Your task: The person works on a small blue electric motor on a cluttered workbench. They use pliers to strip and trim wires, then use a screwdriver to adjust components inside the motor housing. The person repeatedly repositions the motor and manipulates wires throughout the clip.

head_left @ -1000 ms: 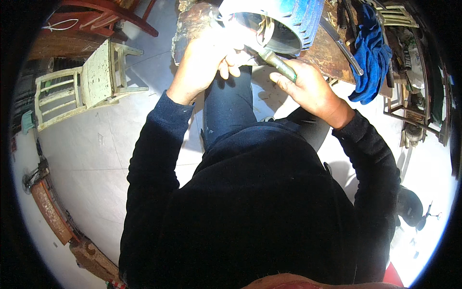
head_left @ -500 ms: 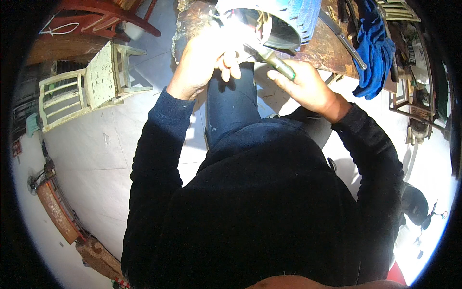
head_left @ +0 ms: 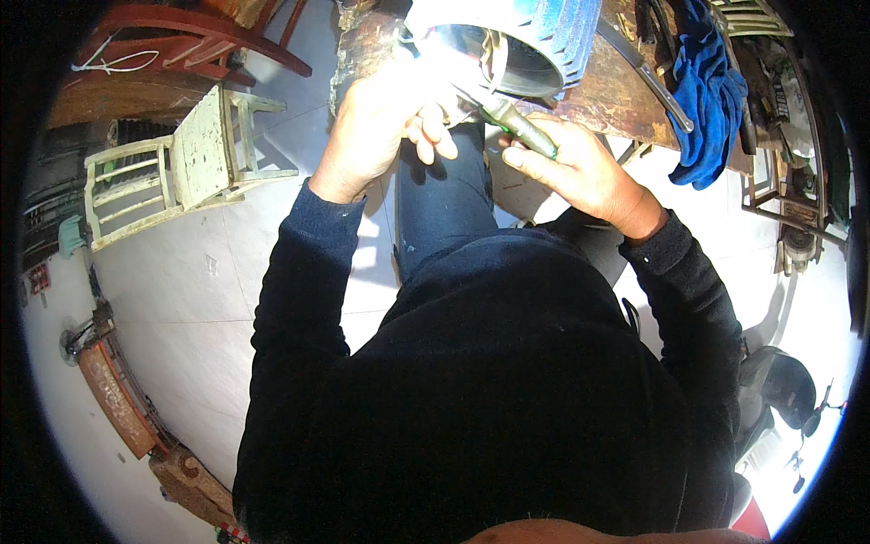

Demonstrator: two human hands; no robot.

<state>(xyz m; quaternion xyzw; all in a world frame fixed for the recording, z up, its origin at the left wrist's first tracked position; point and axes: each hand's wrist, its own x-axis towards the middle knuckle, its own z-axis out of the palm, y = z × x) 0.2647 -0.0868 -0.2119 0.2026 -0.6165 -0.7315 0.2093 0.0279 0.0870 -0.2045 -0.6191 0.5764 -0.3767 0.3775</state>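
A blue, ribbed motor housing (head_left: pixel 555 36) lies on its side on a worn wooden bench at the top, its round opening toward me. Wire-like loops (head_left: pixel 494 59) show at the rim of that opening. My right hand (head_left: pixel 575 168) is closed around the green handle of what looks like a screwdriver (head_left: pixel 524 130). Its metal shaft points up and left toward the opening. Beside the opening's left edge is my left hand (head_left: pixel 376 127), fingers curled; strong glare hides what they hold and the tool's tip.
To the right on the wooden bench (head_left: pixel 625 104) lie a long metal tool (head_left: pixel 643 72) and a blue cloth (head_left: pixel 707 100) hanging over the edge. A pale, peeling chair (head_left: pixel 199 150) stands left, near red wooden furniture (head_left: pixel 208 41). A dark round seat (head_left: pixel 784 385) is at lower right.
The whole view has shifted slightly. My right hand and the green-handled tool sit a little lower against the housing; both hands keep their grips.
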